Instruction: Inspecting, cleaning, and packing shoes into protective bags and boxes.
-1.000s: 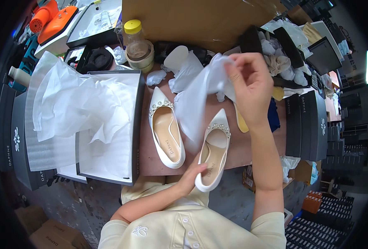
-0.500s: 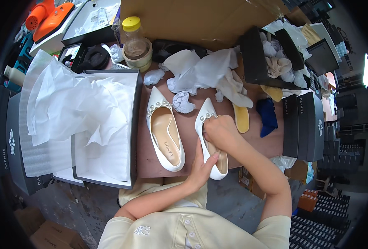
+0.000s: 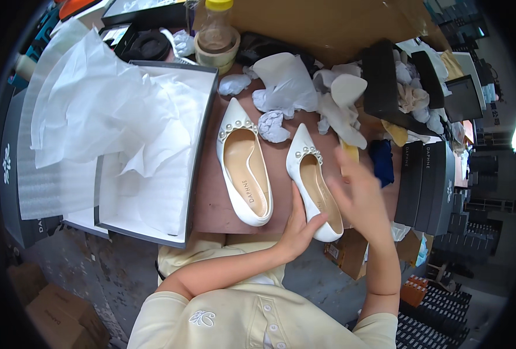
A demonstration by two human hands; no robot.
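My left hand (image 3: 300, 228) grips a white pointed pump (image 3: 303, 139) by its heel end, with the thumb over the back rim. Pearl-like beads edge the opening across its toe, and its inside is beige. Right of this shoe, my right hand (image 3: 360, 195) is in the air, blurred by motion, fingers apart and nothing seen in them. The matching pump (image 3: 230, 200) lies to the left, toe pointing away from me. Beyond the toes are a crumpled paper ball (image 3: 273, 126) and loose white tissue (image 3: 287, 84).
At left stands an open shoebox (image 3: 203, 145) with white tissue paper (image 3: 104, 96) spilling over it. A yellow-lidded jar (image 3: 214, 32) stands in tape rolls (image 3: 218, 55) at the back. Farther right are a black box (image 3: 380, 81) of crumpled paper, a dark blue cloth (image 3: 381, 163) and upright shoeboxes (image 3: 424, 186).
My right hand has come out of the right pump's toe and moved to its right. My left hand keeps its hold on that shoe. The whole view has shifted.
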